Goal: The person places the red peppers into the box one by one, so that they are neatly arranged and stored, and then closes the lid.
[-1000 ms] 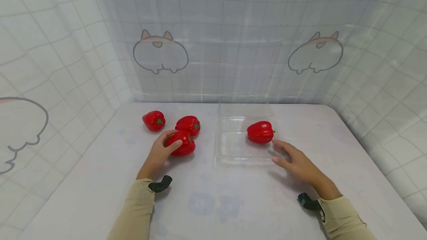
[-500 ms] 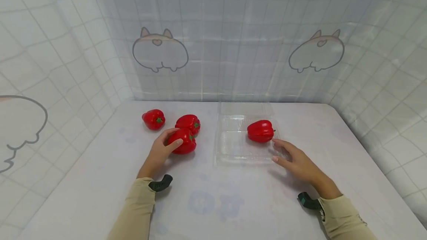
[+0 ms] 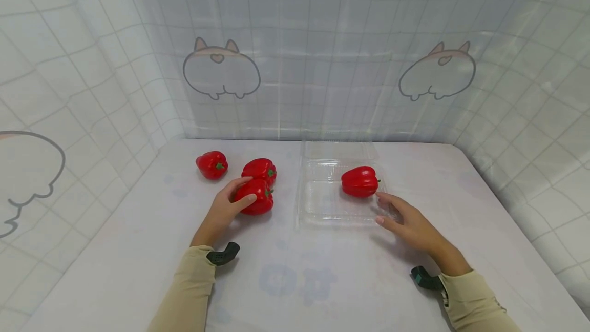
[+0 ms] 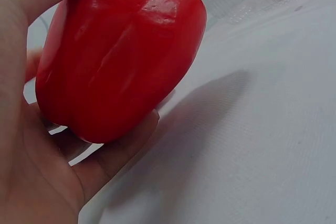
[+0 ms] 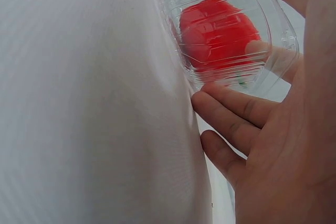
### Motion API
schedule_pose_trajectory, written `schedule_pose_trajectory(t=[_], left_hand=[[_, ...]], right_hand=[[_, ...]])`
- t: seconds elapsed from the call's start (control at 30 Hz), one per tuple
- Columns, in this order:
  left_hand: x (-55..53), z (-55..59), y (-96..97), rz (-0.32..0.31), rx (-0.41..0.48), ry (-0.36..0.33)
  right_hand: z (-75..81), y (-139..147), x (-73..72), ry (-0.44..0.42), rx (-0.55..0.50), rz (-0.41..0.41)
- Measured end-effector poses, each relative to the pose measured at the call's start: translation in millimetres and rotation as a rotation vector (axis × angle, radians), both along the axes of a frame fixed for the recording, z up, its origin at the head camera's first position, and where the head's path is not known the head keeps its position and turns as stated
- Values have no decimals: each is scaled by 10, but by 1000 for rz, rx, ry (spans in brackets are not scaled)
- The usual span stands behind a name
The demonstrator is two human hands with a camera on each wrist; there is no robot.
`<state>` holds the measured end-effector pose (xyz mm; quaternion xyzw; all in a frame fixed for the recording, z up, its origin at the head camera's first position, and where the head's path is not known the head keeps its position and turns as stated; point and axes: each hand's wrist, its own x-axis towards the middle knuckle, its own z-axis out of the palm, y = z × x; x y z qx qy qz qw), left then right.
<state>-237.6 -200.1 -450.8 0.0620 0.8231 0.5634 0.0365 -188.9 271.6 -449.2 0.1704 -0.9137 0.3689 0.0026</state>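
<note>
My left hand [image 3: 224,210] grips a glossy red bell pepper [image 3: 256,198], thumb on the near side and fingers behind it. In the left wrist view this pepper [image 4: 123,56] fills much of the picture, its shadow on the table beside it. Another red bell pepper [image 3: 259,170] lies just behind it, partly covered. At the right, a clear plastic clamshell box [image 3: 320,201] stands with its lid back and one red bell pepper [image 3: 359,182] in it. My right hand [image 3: 412,227] is at the box's right side, fingers fairly straight and touching the plastic [image 5: 226,72].
A further red bell pepper [image 3: 212,165] lies at the back left of the white table [image 3: 286,270]. Behind the table and on both sides hang white sheets [image 3: 332,65] with a grid pattern. The clear box lid [image 3: 340,150] lies toward the back sheet.
The left hand and the bell pepper it grips have shifted slightly to the right. The right hand and the box have kept their places.
</note>
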Motion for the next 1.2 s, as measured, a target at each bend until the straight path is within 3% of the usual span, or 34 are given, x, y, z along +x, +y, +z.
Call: schedule_pose_trajectory(t=[0.33,0.83,1.2], left_hand=[[14,-14,42,-63,-21,19],[60,6,174,-91,-13,6],[56,6,179,-93,66,-33]], right_hand=[[-5,-3,-3,14,-3,7],[-3,-11,12,14,-5,5],[-12,3,-3,13,-10,3]])
